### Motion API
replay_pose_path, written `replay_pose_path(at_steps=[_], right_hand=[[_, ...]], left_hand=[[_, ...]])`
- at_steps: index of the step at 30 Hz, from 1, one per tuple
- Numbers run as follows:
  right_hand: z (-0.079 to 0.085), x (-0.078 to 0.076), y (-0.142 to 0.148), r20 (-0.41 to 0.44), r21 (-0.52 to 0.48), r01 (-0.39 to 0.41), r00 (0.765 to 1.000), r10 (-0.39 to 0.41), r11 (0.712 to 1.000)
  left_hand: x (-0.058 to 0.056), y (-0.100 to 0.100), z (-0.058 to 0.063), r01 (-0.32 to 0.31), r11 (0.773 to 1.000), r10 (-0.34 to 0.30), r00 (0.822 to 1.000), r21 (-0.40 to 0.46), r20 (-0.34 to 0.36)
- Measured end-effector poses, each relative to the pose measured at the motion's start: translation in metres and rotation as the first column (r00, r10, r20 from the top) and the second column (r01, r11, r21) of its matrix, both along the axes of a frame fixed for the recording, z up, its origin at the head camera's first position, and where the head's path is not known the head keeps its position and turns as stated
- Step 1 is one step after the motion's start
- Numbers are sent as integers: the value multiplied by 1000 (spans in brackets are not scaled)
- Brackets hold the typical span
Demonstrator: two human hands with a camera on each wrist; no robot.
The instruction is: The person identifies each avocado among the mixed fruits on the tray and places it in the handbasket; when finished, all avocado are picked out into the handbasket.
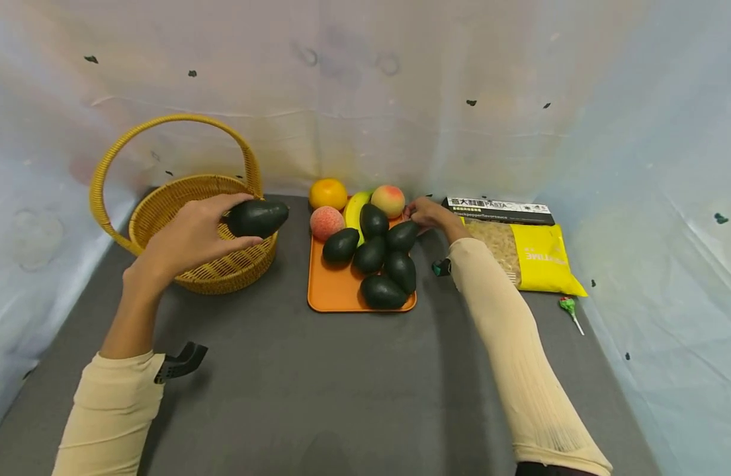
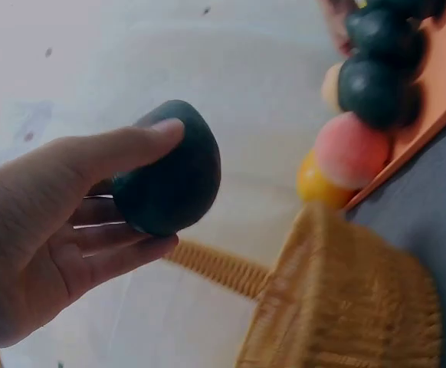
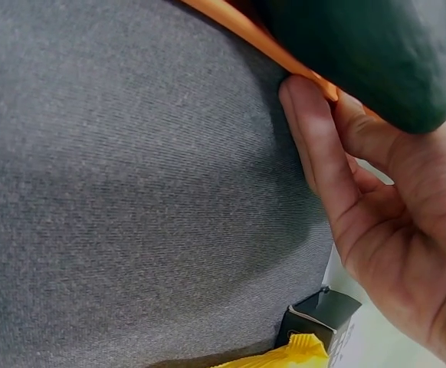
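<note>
In the head view my left hand (image 1: 189, 231) grips a dark green avocado (image 1: 258, 218), thumb on one side and fingers on the other, above the yellow wicker basket (image 1: 225, 281). The left wrist view shows the same avocado (image 2: 173, 172) lifted clear of the basket (image 2: 376, 299). My right hand (image 1: 429, 213) is at the far right corner of the orange tray (image 1: 335, 294). Its thumb and fingers pinch the tray's rim (image 3: 250, 31), beside an avocado (image 3: 384, 61) in the right wrist view. Several avocados (image 1: 383, 292) lie on the tray.
Also on the tray are a banana (image 1: 354, 210), an orange (image 1: 328, 194) and two peaches (image 1: 326, 223). Right of it lie a black pasta box (image 1: 502, 211), a yellow pasta bag (image 1: 540, 258) and a green lollipop (image 1: 567, 304). The basket's tall handle (image 1: 180, 118) arches upward.
</note>
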State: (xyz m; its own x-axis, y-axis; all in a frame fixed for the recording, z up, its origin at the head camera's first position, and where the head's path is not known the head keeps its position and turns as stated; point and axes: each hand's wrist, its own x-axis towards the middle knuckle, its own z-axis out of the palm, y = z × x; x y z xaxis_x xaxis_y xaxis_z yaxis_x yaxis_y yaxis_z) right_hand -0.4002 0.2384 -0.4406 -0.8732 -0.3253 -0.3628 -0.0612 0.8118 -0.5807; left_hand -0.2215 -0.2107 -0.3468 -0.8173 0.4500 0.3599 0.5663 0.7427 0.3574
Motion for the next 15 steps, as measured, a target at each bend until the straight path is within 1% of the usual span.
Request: replay_pose_path(at_steps=[3, 6, 10, 13, 15], right_hand=[[-1, 0, -3, 8, -2, -13, 1000, 13, 1000], [1, -2, -2, 4, -14, 1, 1000, 0, 1000], [-3, -3, -1, 16, -25, 20, 1000, -19, 999], [-5, -3, -1, 34, -30, 29, 999, -28, 999], [-4, -3, -1, 50, -35, 37, 998, -35, 999]], left_hand=[[-1, -13, 4, -41, 999, 42, 998, 10, -36], [-4, -20, 7, -80, 996, 82, 995, 27, -55], [-7, -29, 7, -134, 990, 137, 989, 44, -55], [-8, -34, 7, -190, 981, 192, 979, 44, -62], [-9, -37, 7, -235, 971, 237, 969, 43, -63]])
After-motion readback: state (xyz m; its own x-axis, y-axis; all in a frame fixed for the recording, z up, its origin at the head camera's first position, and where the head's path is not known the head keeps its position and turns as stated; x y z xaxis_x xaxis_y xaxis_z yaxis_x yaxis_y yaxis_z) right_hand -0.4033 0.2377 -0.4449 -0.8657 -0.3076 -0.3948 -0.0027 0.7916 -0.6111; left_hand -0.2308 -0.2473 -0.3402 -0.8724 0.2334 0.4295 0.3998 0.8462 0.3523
